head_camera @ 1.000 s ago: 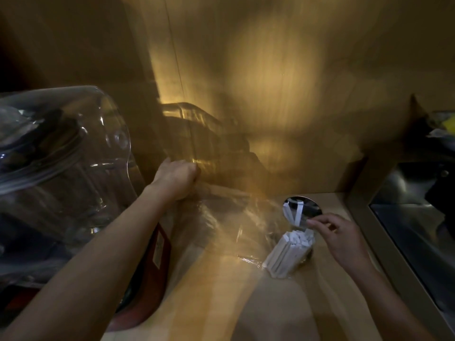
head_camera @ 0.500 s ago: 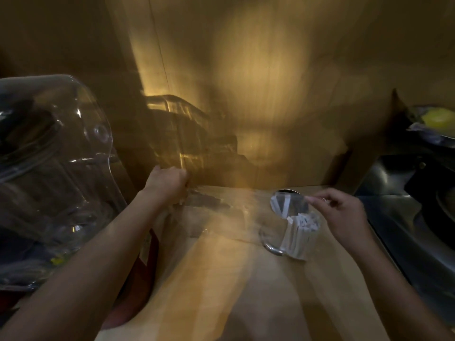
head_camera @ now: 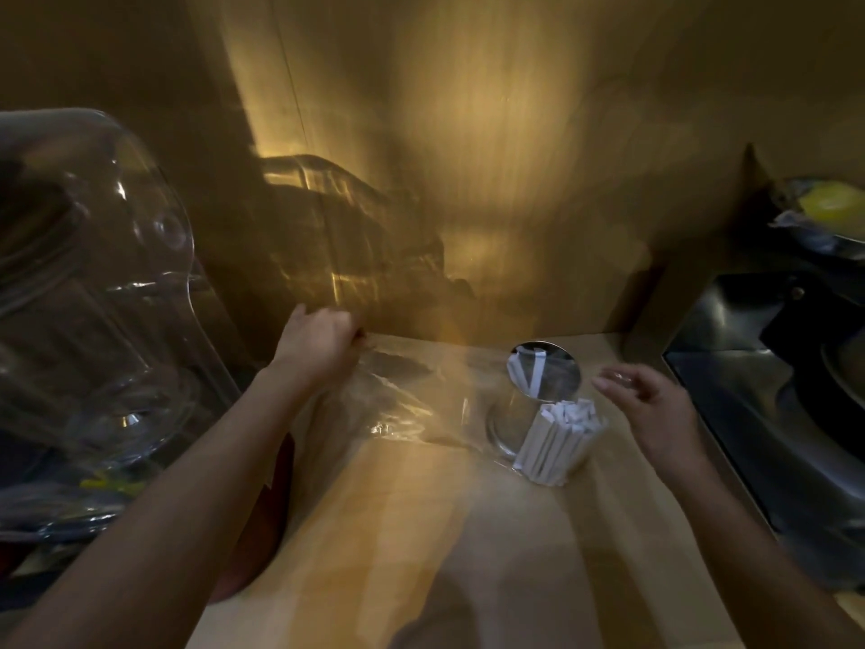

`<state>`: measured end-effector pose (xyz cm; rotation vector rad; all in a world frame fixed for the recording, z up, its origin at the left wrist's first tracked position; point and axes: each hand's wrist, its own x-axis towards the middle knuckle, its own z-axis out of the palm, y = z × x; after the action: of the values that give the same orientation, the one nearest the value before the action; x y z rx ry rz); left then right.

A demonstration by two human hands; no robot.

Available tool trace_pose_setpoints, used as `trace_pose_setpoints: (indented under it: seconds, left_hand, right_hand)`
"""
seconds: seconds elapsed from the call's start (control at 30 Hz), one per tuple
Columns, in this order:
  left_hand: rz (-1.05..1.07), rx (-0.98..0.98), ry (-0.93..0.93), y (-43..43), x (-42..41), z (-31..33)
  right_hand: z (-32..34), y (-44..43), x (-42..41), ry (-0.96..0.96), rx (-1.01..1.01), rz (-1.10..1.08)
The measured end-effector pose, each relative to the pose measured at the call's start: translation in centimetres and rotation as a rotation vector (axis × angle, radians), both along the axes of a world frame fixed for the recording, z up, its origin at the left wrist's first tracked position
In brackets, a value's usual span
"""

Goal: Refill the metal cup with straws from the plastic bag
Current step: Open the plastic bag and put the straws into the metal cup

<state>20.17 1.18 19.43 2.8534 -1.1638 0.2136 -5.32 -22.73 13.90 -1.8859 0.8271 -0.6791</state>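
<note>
Beside the metal cup, right hand hovers, fingers spread.

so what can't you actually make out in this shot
Head view, the only one:
- Metal cup: how full it is; the dark interior shows only a couple of straws.
- Plastic bag: its outline; clear film and motion blur hide it.
- Wrapped straws: whether still inside the bag; too blurred.
- Left hand: closed at the bag's far end; the grip itself is hidden.
- Right hand: fingertips smeared.
- Yellow item: cut off by the right edge.
</note>
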Motion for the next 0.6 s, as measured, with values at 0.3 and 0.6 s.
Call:
trace_pose_setpoints:
  seconds: [0.3, 0.6]
  left_hand:
    - [-0.081, -0.009, 0.078, 0.0, 0.2, -2.3]
    - [-0.084, -0.12, 0.125, 0.8, 0.0, -3.8]
  right_hand:
    - [-0.2, 0.6, 0.0, -0.06, 0.017, -0.006]
    - [0.7, 1.3, 0.8, 0.002, -0.023, 0.047]
